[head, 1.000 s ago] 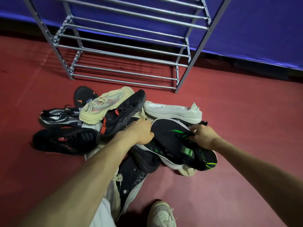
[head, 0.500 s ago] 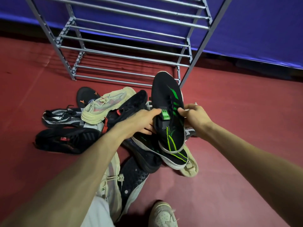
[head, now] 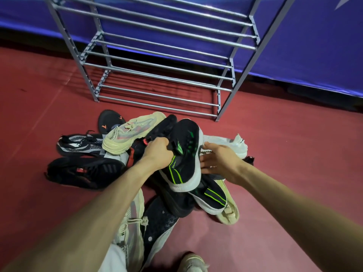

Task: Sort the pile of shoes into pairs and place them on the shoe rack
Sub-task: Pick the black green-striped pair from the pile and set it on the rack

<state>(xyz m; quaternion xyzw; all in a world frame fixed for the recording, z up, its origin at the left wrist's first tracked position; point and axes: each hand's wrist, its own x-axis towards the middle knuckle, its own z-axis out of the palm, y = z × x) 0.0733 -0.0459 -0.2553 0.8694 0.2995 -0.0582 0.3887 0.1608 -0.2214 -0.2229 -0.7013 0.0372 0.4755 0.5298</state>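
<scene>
Grey metal shoe rack [head: 157,61] stood on red floor [head: 294,154] w/ blue wall [head: 314,36] behind; its bars held no shoes. Pile of shoes [head: 121,160] lay on floor in front of rack. Black/green sneaker [head: 184,154] sat atop pile, toe twd rack, its match [head: 212,197] just below. Left hand [head: 159,152] had fingers clenched round sneaker's collar. Right hand [head: 220,160] lay against sneaker's right side, fingers straight, released. White sneaker [head: 227,144] lay beyond right hand.
</scene>
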